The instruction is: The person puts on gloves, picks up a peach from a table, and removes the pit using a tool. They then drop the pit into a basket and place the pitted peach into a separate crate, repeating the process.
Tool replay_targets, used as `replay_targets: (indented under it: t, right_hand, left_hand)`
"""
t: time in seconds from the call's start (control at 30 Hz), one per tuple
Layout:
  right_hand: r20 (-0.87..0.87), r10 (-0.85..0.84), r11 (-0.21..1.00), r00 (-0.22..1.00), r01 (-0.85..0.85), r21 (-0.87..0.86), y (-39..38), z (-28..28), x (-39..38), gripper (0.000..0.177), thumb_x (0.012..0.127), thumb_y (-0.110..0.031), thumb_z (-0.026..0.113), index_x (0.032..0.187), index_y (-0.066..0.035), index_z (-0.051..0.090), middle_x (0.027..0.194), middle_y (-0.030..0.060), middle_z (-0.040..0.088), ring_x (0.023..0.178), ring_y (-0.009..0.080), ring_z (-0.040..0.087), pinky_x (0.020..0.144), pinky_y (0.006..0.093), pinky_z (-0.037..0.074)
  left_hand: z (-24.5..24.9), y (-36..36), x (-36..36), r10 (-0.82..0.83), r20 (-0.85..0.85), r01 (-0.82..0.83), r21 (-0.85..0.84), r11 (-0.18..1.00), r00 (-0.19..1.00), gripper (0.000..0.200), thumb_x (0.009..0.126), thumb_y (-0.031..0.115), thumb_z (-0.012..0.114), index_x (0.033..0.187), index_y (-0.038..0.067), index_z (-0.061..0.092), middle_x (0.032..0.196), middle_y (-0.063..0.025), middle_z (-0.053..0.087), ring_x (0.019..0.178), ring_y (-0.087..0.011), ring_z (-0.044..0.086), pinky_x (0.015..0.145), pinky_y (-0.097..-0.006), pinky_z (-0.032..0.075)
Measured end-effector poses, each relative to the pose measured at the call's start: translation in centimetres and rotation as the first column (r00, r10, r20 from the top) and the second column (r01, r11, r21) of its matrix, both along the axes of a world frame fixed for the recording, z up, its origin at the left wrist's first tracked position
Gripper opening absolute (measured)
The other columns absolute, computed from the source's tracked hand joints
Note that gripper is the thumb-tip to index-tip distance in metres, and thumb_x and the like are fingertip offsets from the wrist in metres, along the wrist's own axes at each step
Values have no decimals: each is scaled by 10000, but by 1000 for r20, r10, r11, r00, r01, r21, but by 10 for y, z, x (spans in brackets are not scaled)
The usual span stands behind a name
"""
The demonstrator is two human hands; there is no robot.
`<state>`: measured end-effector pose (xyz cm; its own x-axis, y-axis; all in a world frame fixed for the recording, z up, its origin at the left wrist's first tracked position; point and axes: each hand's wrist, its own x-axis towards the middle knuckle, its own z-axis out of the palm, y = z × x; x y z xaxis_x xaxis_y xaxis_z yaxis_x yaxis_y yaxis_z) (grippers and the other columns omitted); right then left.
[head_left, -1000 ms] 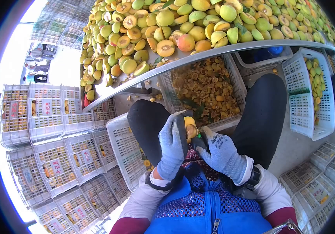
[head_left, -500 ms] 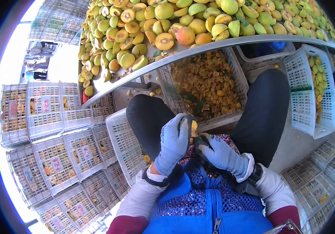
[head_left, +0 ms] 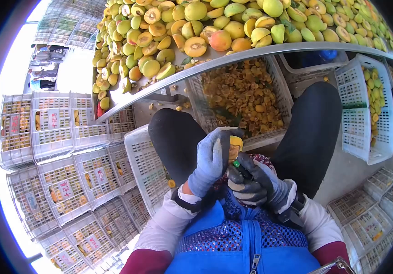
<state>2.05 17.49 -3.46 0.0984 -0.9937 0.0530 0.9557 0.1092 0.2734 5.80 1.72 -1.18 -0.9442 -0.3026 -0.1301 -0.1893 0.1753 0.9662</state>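
My left hand point(head_left: 210, 156), in a blue-grey glove with dark fingertips, is closed on a yellow apricot half point(head_left: 236, 142), whose brown inner side faces my right hand. Lower and to the right, my right hand point(head_left: 257, 182) wears a matching glove and has its fingers wrapped round a small dark-handled tool with a green part point(head_left: 236, 163). The tool's end lies close to the fruit; whether it touches cannot be made out. Both hands are above my lap, between my knees.
A metal-edged table point(head_left: 196, 68) ahead bears many whole and halved apricots point(head_left: 195, 46). Below it stands a crate point(head_left: 196, 98) of brownish apricot pieces. A white crate point(head_left: 135, 150) is by my left knee, another point(head_left: 354, 132) at right. Stacked crates point(head_left: 64, 150) line the left.
My right hand has turned, so its dark palm side and curled fingers show. The left hand has shifted slightly right and up, and more of the apricot half is visible.
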Motion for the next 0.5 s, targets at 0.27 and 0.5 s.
replay_targets:
  t: [0.27,0.5]
  right_hand:
    - [166,-122,970,978,82,227,-3,-36,-13,519,961,-517,340,957,-55,577,548,-19,353,391,67,294,312,224,275]
    - [-244,-72,910,967,164,382,-4,-27,-21,463,944,-508,407,1018,-79,562,614,-8,410,432,87,328,369,226,280]
  left_hand:
    - [1,-32,16,399,37,-400,171,901,916,380,988,311,391,1040,0,603,912,-72,636,816,-139,608,728,-265,510]
    - [26,-182,63,532,94,-213,-847,487,841,330,919,265,527,1111,2,583,1023,-165,622,882,-260,620,797,-346,483]
